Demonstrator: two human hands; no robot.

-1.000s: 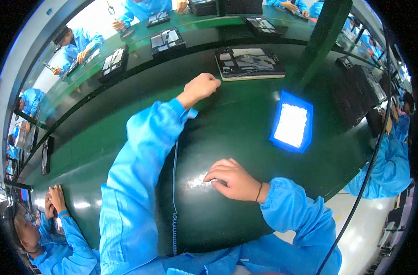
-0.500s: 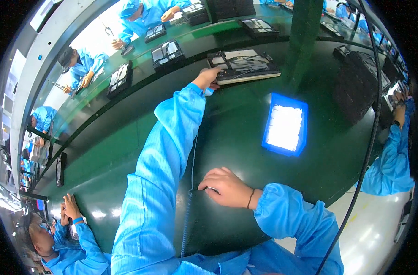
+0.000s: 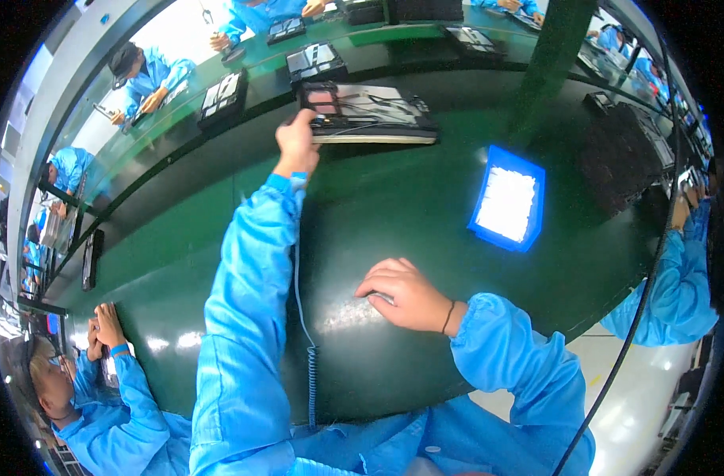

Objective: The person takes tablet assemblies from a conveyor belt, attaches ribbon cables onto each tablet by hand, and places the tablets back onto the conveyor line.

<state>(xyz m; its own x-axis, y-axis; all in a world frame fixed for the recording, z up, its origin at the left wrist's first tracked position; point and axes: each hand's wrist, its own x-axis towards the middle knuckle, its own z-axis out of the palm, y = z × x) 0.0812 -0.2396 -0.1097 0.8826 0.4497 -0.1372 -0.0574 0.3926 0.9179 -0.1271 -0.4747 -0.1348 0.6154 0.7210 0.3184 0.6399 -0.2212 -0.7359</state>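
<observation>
My left hand is stretched far across the green table, closed on the left end of a black tray. Flat silvery pieces, a pinkish square and dark strips lie in the tray, and a pale layer shows along its lower edge. A thin cord, coiled nearer to me, runs by my left sleeve. My right hand rests on the table nearer to me, its fingers curled together. A small dark sliver shows by its thumb, too little to name.
A blue box with bright white contents stands right of centre. Similar black trays line the raised far ledge. Dark stacked trays stand at the right, behind a hanging black cable. A green post rises beyond. Co-workers sit around.
My left hand has moved left with the black tray, and the pinkish square now shows in it. My right hand stays about where it was. The whole view has shifted slightly.
</observation>
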